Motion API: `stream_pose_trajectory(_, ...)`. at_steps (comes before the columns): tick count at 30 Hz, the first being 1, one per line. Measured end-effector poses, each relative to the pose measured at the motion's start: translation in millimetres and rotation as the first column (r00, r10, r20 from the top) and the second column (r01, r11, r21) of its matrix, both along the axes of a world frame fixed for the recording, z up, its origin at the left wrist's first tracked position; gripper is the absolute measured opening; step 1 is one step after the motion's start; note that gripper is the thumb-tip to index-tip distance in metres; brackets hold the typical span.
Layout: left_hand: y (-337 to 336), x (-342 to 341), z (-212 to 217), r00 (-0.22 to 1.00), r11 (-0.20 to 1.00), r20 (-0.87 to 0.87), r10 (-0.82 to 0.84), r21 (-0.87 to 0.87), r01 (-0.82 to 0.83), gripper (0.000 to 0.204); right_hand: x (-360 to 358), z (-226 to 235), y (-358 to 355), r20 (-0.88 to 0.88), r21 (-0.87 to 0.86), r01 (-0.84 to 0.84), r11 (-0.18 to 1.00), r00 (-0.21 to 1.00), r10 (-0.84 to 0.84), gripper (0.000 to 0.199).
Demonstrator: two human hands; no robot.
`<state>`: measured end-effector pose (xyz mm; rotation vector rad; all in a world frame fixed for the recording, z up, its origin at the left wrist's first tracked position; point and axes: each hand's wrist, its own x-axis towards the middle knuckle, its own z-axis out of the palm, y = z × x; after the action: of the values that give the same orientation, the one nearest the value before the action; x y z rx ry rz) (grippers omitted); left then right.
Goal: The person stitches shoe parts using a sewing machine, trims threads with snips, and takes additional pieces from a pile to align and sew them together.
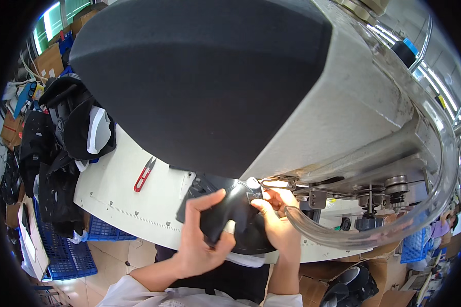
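Observation:
A glossy black curved piece (243, 222) lies on the white work table, close to the sewing area of a large sewing machine (343, 102). My left hand (202, 240) grips its left part, index finger stretched over the top and thumb pressed on the surface. At its right edge my right hand (280, 222) pinches the piece between thumb and fingers, beside the machine's metal parts. Some of the right fingertips are hidden behind the piece. The machine's black cover (200, 87) blocks the view above the hands, and the needle cannot be made out.
Red thread snips (142, 178) rest on the white table (118, 179), left of the piece. Black and white padded pieces (69, 128) are heaped at the far left, above blue crates (69, 250). A clear tube (353, 238) curves round the right side. A cardboard box (312, 289) with black pieces stands below.

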<state>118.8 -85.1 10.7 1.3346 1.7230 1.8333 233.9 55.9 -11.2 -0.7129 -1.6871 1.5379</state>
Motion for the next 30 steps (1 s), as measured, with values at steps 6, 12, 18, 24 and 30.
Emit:
stream_pose_trajectory(6, 3, -36, 1, 0.991, 0.991, 0.008, -0.136, 0.0, 0.136, 0.055, -17, 16, -25, -0.06, 0.051, 0.149, 0.988, 0.987, -0.146, 0.029)
stream_pose_trajectory(12, 8, -59, 6, 0.966, 0.97, 0.093, -0.241, 0.027, 0.24, 0.052, -18, 10, -33, 0.019, 0.066, 0.2, 0.978, 0.979, -0.201, 0.029)
stream_pose_trajectory(18, 12, -84, 19, 0.944, 0.97, -0.229, -0.239, -0.014, 0.242, 0.05, -26, 13, -39, -0.002, 0.069, 0.237, 0.969, 0.971, -0.237, 0.032)
stream_pose_trajectory(24, 10, -97, 20, 0.958, 0.952, -0.048, -0.284, -0.132, 0.276, 0.053, -32, 5, -42, -0.045, 0.109, 0.273, 0.956, 0.962, -0.269, 0.035)
stream_pose_trajectory(30, 19, -113, 22, 0.931, 0.915, 0.005, -0.364, -0.184, 0.359, 0.051, -37, 14, -43, -0.07, 0.059, 0.318, 0.946, 0.947, -0.314, 0.036)
